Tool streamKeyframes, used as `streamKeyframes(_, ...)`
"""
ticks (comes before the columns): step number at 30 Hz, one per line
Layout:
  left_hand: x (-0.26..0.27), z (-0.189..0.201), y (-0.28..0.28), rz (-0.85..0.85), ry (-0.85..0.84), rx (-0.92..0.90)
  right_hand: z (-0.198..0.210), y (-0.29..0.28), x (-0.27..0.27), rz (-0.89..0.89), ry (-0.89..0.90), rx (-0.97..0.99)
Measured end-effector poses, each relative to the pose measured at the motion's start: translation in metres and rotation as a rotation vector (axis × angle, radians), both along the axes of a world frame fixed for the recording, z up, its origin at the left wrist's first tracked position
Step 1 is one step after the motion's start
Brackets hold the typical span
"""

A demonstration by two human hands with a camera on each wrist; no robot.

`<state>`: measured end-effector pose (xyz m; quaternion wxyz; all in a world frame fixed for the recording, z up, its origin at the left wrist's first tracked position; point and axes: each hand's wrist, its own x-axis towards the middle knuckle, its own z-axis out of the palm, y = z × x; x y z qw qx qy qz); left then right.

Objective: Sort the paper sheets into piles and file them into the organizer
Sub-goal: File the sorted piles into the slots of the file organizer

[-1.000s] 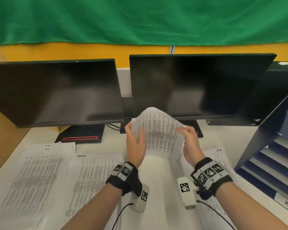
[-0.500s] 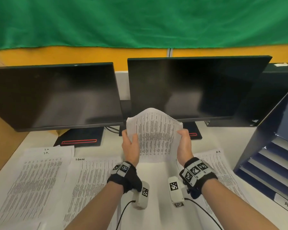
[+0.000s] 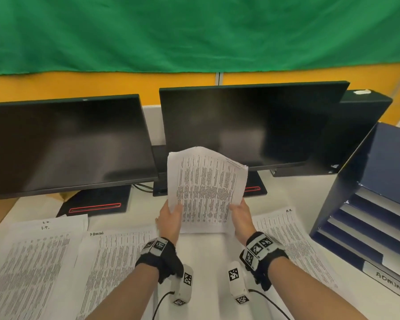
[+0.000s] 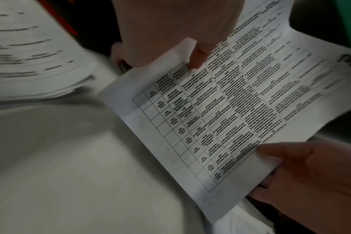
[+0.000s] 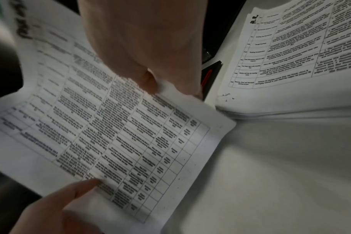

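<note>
Both hands are up in front of the monitors, sharing one bundle of printed sheets (image 3: 206, 188) that is standing nearly upright above the white desk (image 3: 206, 262), its top edge bowing over. The left hand (image 3: 170, 218) is pinching the bundle's lower left edge, thumb lying across the printed face, and the right hand (image 3: 241, 219) is gripping the lower right edge the same way, thumb in front and fingers tucked behind. The wrist views are showing a ruled table of small text on the top page, too blurred to read. Flat on the desk, three piles are lying face up: one at the far left (image 3: 30, 269), a second pile (image 3: 116, 269) just beside it, and a third, marked "H.R." (image 3: 296, 245), to the right of the hands. Beyond that pile the dark blue organizer (image 3: 346, 181) is standing at the right edge, its tiered slots facing the person, the lowest label reading "ADMIN" (image 3: 388, 284).
</note>
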<state>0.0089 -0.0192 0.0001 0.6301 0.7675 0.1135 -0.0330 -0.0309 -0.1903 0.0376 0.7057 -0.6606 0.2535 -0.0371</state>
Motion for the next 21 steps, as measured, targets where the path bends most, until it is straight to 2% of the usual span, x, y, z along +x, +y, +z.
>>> streamKeyframes(1, -0.003, 0.011, -0.006, -0.006, -0.028, 0.080, 0.003, -0.005, -0.003, -0.061, -0.010, 0.024)
streamKeyframes(3, -0.009, 0.031, -0.023, -0.073, -0.139, 0.093, 0.007, -0.018, -0.013, -0.228, -0.057, 0.088)
streamKeyframes(5, -0.019, 0.044, -0.048, -0.243, -0.256, 0.060, 0.009, -0.037, -0.030, -0.394, -0.077, 0.087)
streamKeyframes(9, -0.042, 0.039, -0.107, -0.520, -0.323, 0.186, 0.001, -0.089, -0.087, -0.544, -0.024, -0.031)
streamKeyframes(12, -0.069, 0.024, -0.148, -0.722, -0.274, 0.203, -0.015, -0.125, -0.143, -0.637, 0.069, -0.081)
streamKeyframes(16, -0.115, 0.008, -0.181, -0.957, -0.107, 0.223, -0.060, -0.160, -0.214, -0.682, 0.243, -0.079)
streamKeyframes(19, -0.140, -0.006, -0.196, -1.075, -0.013, 0.236, -0.096, -0.185, -0.255, -0.727, 0.377, -0.089)
streamKeyframes(21, -0.152, -0.008, -0.200, -1.112, 0.021, 0.233, -0.091, -0.185, -0.270, -0.744, 0.426, -0.077)
